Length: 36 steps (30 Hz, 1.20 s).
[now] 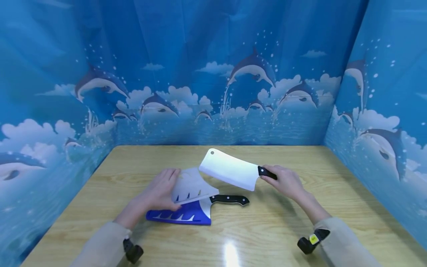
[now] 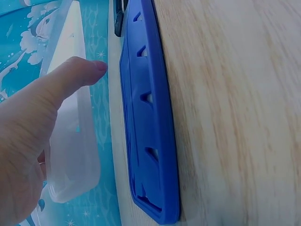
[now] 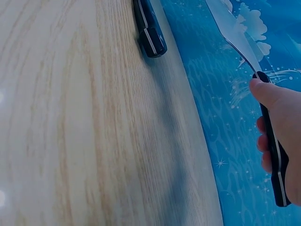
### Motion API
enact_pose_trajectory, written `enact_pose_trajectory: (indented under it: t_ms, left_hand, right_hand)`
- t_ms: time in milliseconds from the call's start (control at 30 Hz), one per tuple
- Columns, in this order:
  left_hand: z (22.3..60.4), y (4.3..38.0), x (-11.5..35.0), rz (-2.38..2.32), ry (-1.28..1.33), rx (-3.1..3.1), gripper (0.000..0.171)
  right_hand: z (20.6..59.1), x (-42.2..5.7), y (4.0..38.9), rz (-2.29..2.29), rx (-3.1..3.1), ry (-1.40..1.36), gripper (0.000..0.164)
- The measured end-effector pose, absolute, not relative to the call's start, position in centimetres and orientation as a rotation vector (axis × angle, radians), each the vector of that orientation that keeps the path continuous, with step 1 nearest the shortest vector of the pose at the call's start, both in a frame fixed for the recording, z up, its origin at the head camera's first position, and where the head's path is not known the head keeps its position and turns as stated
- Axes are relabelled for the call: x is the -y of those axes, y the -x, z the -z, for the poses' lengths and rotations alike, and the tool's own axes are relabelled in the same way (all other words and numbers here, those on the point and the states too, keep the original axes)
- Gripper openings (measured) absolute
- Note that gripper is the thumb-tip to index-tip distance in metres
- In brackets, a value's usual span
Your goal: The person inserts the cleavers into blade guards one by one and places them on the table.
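My right hand [image 1: 282,181] grips the black handle of a cleaver [image 1: 230,168], its broad shiny blade pointing left above the table. In the right wrist view the fingers wrap round that handle [image 3: 276,162]. My left hand [image 1: 163,191] holds a translucent white blade guard [image 1: 191,183], thumb on the near face and fingers mostly hidden behind. The blade's far end is beside the guard's right edge; whether they touch I cannot tell. Below the guard, a second knife [image 1: 230,199] with a black handle lies on the table, its blade mostly covered by a blue blade guard [image 2: 146,108].
The light wooden table [image 1: 267,230] stretches under both hands. Behind it and along both sides hang blue curtains [image 1: 200,129] printed with dolphins and clouds. A black camera [image 1: 133,252] is strapped to the left wrist, another camera [image 1: 311,241] to the right.
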<state>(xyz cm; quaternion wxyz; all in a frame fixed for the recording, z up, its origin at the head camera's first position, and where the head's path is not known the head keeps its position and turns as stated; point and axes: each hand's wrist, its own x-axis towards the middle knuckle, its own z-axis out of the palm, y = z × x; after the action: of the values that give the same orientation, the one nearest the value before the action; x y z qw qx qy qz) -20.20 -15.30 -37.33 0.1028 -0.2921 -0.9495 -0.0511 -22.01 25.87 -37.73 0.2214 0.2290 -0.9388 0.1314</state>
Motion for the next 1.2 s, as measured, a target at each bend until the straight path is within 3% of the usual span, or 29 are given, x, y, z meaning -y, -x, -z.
enact_pose_trajectory:
  t_ms: [333, 600, 1200]
  left_hand:
    - [37.4, 20.3, 15.2, 0.123, 0.904, 2.753, 0.112]
    - [37.3, 20.4, 14.9, 0.108, 0.91, 2.721, 0.113]
    - [36.9, 19.6, 16.1, 0.115, 1.082, 2.659, 0.11]
  right_hand:
    - [37.9, -25.7, 22.1, -0.362, 2.58, -0.68, 0.036]
    - [37.4, -24.9, 21.7, -0.314, 2.593, -0.699, 0.043]
    - [37.3, -26.5, 20.5, -0.266, 2.268, -1.204, 0.038]
